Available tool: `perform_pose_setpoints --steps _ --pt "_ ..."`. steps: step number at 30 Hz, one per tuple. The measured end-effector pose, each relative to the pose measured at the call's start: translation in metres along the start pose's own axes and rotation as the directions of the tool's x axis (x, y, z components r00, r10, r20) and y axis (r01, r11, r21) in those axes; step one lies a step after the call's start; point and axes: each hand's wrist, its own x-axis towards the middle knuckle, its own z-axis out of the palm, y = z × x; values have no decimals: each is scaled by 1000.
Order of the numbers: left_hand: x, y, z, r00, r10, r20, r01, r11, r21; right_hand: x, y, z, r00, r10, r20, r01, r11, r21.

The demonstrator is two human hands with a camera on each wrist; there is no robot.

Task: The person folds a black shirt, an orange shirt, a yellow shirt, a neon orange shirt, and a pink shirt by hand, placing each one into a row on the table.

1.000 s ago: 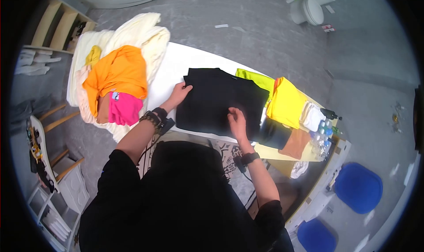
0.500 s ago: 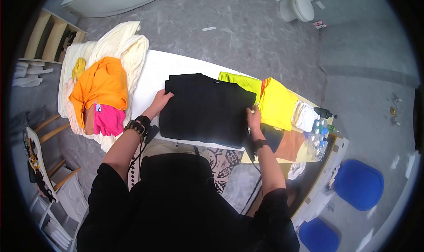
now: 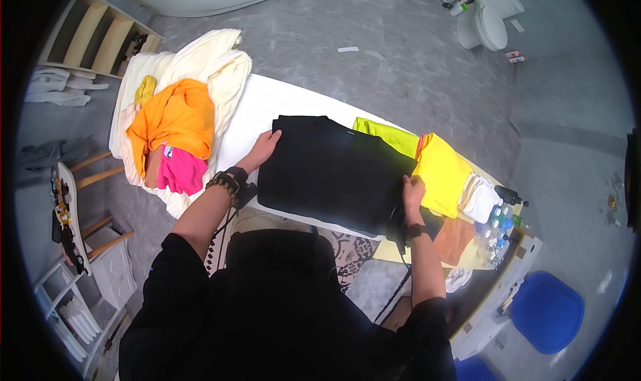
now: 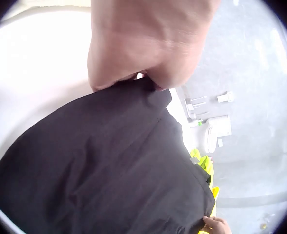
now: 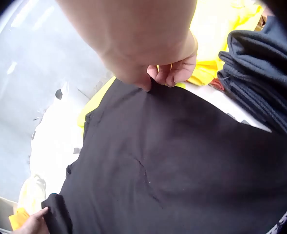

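A black T-shirt (image 3: 334, 167) lies spread out, sleeves tucked out of sight, with a small label at its neckline. My left hand (image 3: 262, 148) pinches its far left corner between thumb and fingers. At the right edge, my right hand (image 3: 414, 191) grips the cloth. In the left wrist view the left hand (image 4: 148, 44) holds a bunched bit of black fabric. The right wrist view has the thumb of my right hand (image 5: 158, 48) pressing the shirt's edge against curled fingers, with the cloth stretching between both hands.
The white table (image 3: 247, 110) carries a cream blanket (image 3: 227, 67) with orange (image 3: 180, 110) and pink clothes (image 3: 183, 170) at left. At right are a lime garment (image 3: 390, 137), a yellow one (image 3: 441, 174), white cloth (image 3: 477, 197), a brown cloth (image 3: 454, 239) and several bottles (image 3: 494, 231).
My right hand has moved from over the shirt's middle to its right edge and taken hold there. The left hand keeps its corner. The head view has shifted about.
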Motion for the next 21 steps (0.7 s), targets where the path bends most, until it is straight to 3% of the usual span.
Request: perform_pose_setpoints --steps 1,5,7,11,13,14,16,17,18,20,21 --pt "-1 3 0 1000 6 12 -7 1000 13 6 8 1 994 94 49 -96 995 39" --pt "2 6 3 998 45 -42 -45 999 -2 9 23 4 995 86 57 -89 995 49" --pt "9 0 4 992 96 -87 -84 988 131 7 22 4 997 72 42 -75 993 87" --pt "7 6 8 987 86 -134 -71 991 113 1 18 1 999 32 6 -32 992 126" --pt "2 7 9 965 205 -161 -205 979 19 -9 18 3 1000 15 -13 -13 989 149" --pt "-3 5 9 969 194 -153 -192 981 27 -17 19 5 1000 9 7 -10 986 165" --pt "-5 -10 5 911 222 -347 -105 939 327 -34 23 2 999 -3 36 -4 981 196" --pt "4 -40 -5 885 276 -374 -83 885 457 -43 28 1 993 5 121 -21 992 127" --pt "3 -60 -9 891 278 -359 -89 882 462 -57 29 -2 990 2 143 -20 992 123" --pt "-23 -93 -5 899 203 -388 51 832 553 -85 36 -3 985 -52 166 21 983 181" --pt "-48 -82 0 940 82 -332 112 843 527 -99 37 -5 982 -18 187 -14 985 169"
